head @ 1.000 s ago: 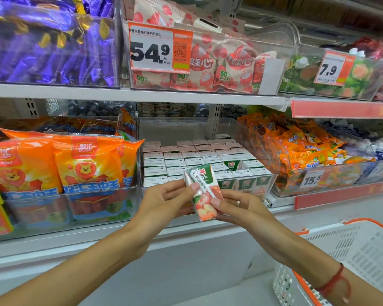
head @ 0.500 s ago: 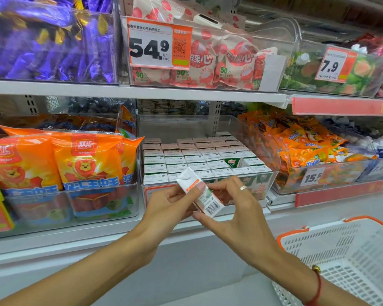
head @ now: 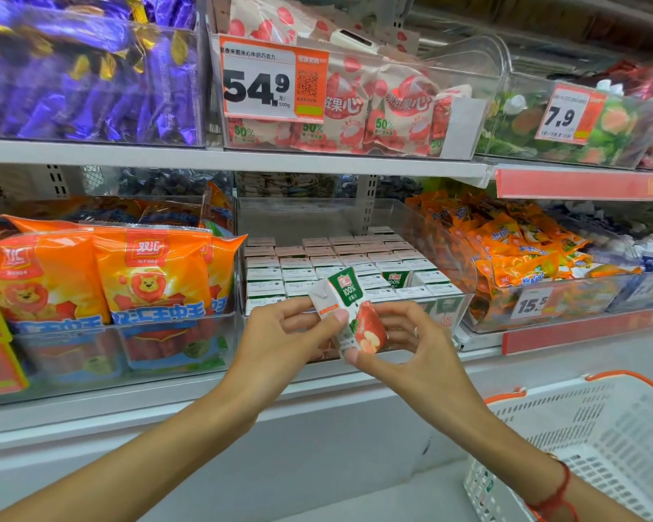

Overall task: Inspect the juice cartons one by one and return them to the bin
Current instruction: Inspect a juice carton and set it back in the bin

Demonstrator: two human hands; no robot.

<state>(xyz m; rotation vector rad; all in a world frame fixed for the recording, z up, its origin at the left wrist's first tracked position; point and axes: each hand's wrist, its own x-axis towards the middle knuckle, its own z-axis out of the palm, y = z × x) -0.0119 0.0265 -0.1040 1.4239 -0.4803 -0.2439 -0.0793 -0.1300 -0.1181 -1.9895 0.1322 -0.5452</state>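
Note:
A small juice carton [head: 349, 308], white and green with a red apple on its face, is tilted in front of the shelf. My left hand [head: 283, 340] pinches its upper left part with thumb and fingers. My right hand [head: 411, 344] holds its lower right end, thumb under the bottom corner. Behind it a clear plastic bin [head: 464, 265] holds several rows of the same cartons [head: 355, 261] standing upright, tops showing. One carton [head: 394, 279] there shows its green face in a gap.
Orange sausage packs [head: 148, 280] fill the bin to the left, orange snack bags [head: 513, 250] the bin to the right. The upper shelf [head: 223, 160] carries candy bins with price tags. A white basket with an orange rim [head: 596, 446] hangs at my right forearm.
The carton was turned in my hands: first the apple face, then the barcode side, now the apple face again, tilted. Both hands stayed in front of the bin.

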